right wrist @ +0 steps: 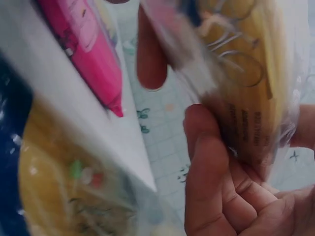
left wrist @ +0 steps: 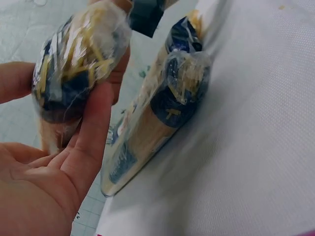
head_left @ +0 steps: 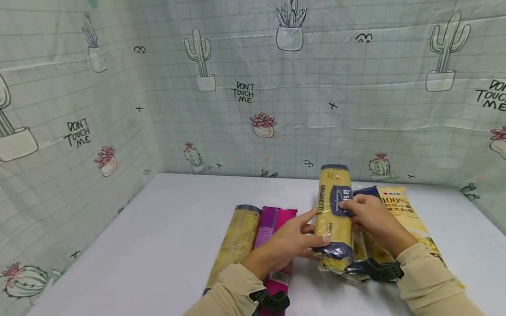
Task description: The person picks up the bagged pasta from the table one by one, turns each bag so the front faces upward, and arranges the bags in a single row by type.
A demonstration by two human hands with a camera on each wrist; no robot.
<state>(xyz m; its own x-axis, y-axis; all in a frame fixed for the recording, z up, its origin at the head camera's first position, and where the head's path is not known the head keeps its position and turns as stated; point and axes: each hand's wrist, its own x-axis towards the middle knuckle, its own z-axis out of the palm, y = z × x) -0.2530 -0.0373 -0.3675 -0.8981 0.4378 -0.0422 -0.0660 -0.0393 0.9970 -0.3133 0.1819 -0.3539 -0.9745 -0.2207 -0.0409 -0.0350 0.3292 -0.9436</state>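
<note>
Both hands hold a yellow pack of spaghetti (head_left: 327, 204) with dark blue ends and label, raised and tilted over the table. My left hand (head_left: 289, 242) grips its lower end, thumb on the front and fingers behind. In the left wrist view, the pack's clear, crinkled end (left wrist: 91, 59) sits between thumb and fingers. My right hand (head_left: 374, 220) holds the pack's right side, thumb over the label. From the right wrist, the pack's printed back (right wrist: 246, 118) shows above curled fingers (right wrist: 206, 152).
Left of the hands, a yellow pasta pack (head_left: 237, 235) lies beside a pink pack (head_left: 275, 221), partly under my left forearm. At right, a large yellow bag (head_left: 400, 210) and a blue-and-yellow pack (head_left: 369, 191) lie partly behind my right hand. A printed cloth (head_left: 313, 134) hangs behind the white table (head_left: 165, 252).
</note>
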